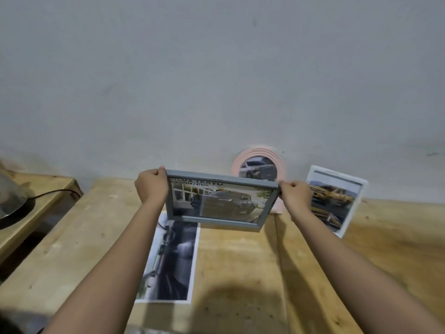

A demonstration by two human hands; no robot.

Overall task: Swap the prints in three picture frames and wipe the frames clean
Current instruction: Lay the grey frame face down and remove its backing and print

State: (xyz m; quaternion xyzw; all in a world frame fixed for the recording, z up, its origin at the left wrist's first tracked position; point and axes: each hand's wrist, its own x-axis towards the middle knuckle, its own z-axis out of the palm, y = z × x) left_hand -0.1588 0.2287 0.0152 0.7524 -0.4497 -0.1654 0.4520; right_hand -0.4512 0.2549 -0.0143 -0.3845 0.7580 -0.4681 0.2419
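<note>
On the low side table (51, 186) off the desk's left edge stood a lamp (12, 201), its dark cable (56, 192) trailing toward the wall (216, 80). On the desk (240, 273), left of the middle, a loose print (171, 259) of a dark car lay flat, its long side running from near the front edge toward the back.

The person's left hand (151, 186) gripped the upper left corner of the grey frame (220, 201), fingers curled round its edge. The frame was held over the back part of the desk, face toward the person, its right side sitting lower than its left, and its lower left corner overlapped the far end of the loose print. It held a car print with lettering along the top. I could not tell whether its bottom edge touched the desk.

Behind the frame, at the back edge, a round pink frame (258, 153) with a car picture stood against the wall. The right hand (295, 194) pinched the grey frame's upper right corner. Just beyond that hand, toward the back right of the desk, a white frame (334, 201) with a yellow car print leaned tilted against the wall.
</note>
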